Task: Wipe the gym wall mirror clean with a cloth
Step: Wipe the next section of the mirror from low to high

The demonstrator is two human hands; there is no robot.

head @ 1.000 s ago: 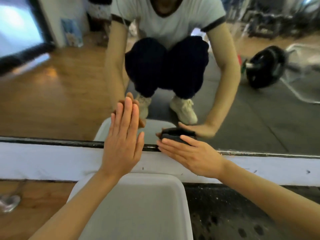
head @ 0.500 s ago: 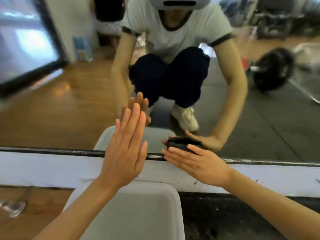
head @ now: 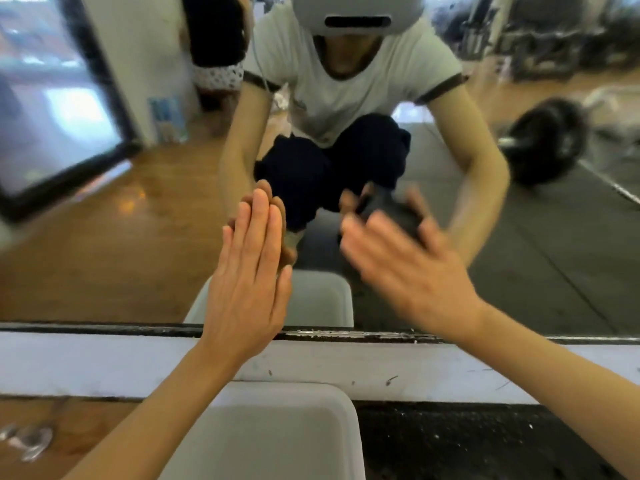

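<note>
The gym wall mirror [head: 104,254] fills the upper view and reflects a crouching person. My left hand [head: 249,271] lies flat on the glass, fingers straight and together, pointing up. To its right, my right hand [head: 405,271] is blurred by motion, its fingers spread over a dark cloth [head: 394,218] that it presses against the mirror. Most of the cloth is hidden under the fingers; its dark edge shows above them and merges with its reflection.
A grey plastic tub [head: 277,434] stands on the floor right below my arms. A scuffed white baseboard [head: 104,362] runs under the mirror's dark bottom edge. Black rubber flooring [head: 467,441] lies at right, wood floor at left. A barbell plate [head: 550,140] shows in the reflection.
My right hand has swept the cloth up from the mirror's bottom edge to well above it. My left hand has stayed flat on the glass. The view has tilted upward.
</note>
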